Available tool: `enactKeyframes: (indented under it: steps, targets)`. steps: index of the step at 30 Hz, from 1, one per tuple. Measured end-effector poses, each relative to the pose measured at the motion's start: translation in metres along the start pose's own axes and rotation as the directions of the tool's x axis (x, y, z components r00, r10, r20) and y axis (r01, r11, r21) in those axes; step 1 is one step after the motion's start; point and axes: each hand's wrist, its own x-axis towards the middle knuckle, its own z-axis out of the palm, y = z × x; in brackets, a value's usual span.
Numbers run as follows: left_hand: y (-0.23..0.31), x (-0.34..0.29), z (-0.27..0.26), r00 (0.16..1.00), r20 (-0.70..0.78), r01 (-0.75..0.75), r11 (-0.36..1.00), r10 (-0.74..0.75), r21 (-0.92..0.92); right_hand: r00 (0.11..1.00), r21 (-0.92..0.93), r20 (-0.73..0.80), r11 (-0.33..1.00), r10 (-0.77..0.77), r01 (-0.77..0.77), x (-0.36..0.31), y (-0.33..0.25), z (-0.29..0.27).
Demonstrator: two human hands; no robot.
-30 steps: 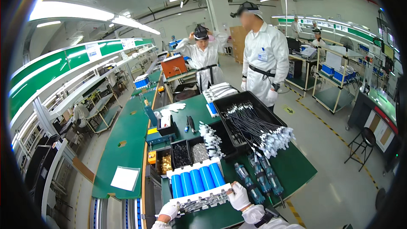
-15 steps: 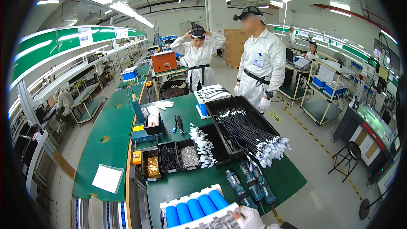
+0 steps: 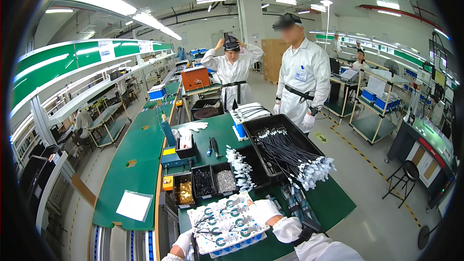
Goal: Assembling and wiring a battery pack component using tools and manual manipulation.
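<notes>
A battery pack (image 3: 227,222) lies with its white top face up at the near edge of the green bench. Black wires and round dark marks cover that face, and a strip of blue shows beneath it. My gloved left hand (image 3: 183,243) holds the pack's near left corner. At its far right edge, my gloved right hand (image 3: 265,210) grips it with the thumb on top; the other fingers are partly hidden. Several power screwdrivers (image 3: 296,202) lie beyond my right hand and are partly covered by it.
Small bins of gold parts (image 3: 183,192), black parts (image 3: 203,182) and silver parts (image 3: 225,181) stand beyond the pack. A black tray (image 3: 256,124) holds bundled black cables (image 3: 290,152). Two people (image 3: 302,75) in white stand past the bench.
The pack has turned from showing its blue cells sideways to lying with its wired white face up. My left hand has come into view, and my right hand has moved up and left.
</notes>
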Motion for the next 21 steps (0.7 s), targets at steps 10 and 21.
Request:
enactKeyframes:
  steps: [10, 21]
  targets:
    - [-0.033, -0.019, -0.017, 0.992, 0.128, -0.009, 0.999, 0.003, 0.048, 0.995, 0.085, -0.092, 0.996, 0.04, -0.032, -0.058, 0.006, 0.003]
    - [-0.001, -0.067, -0.069, 0.886, 0.346, 0.337, 0.941, -0.308, -0.024, 0.813, -0.399, -0.435, 0.727, 0.386, -0.559, -0.097, 0.117, -0.078]
